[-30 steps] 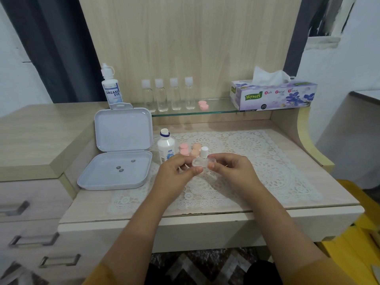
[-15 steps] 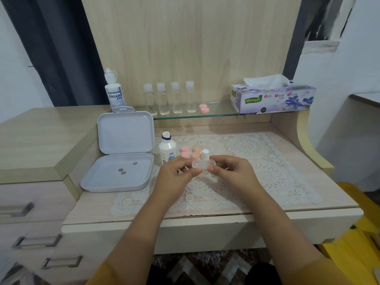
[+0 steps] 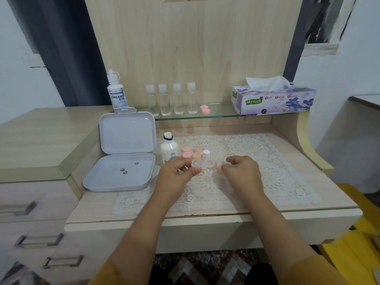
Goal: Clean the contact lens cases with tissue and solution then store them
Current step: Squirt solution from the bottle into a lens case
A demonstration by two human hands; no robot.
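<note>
The left hand point(image 3: 176, 173) pinches the left end of a clear lens case point(image 3: 202, 163), holding it just above the lace mat point(image 3: 257, 171) on the counter point(image 3: 308, 161). The right hand point(image 3: 242, 171) is just right of the case with its fingers loosely curled; something small and pinkish shows at its fingertips, possibly a cap, but it is too blurred to be sure, so I cannot tell whether this hand holds anything. Just beyond the case stand a small white bottle point(image 3: 169, 148) with its cap off, a white cap point(image 3: 206, 154), and two pairs of pink caps point(image 3: 186, 152) on the mat. To the left an open grey box point(image 3: 123, 157) lies on the counter with three small dark bits in its near half. On the far glass shelf point(image 3: 222, 114) are a solution bottle point(image 3: 116, 91), four clear little bottles point(image 3: 170, 99), another pink case point(image 3: 205, 109) and a tissue box point(image 3: 273, 100).
</note>
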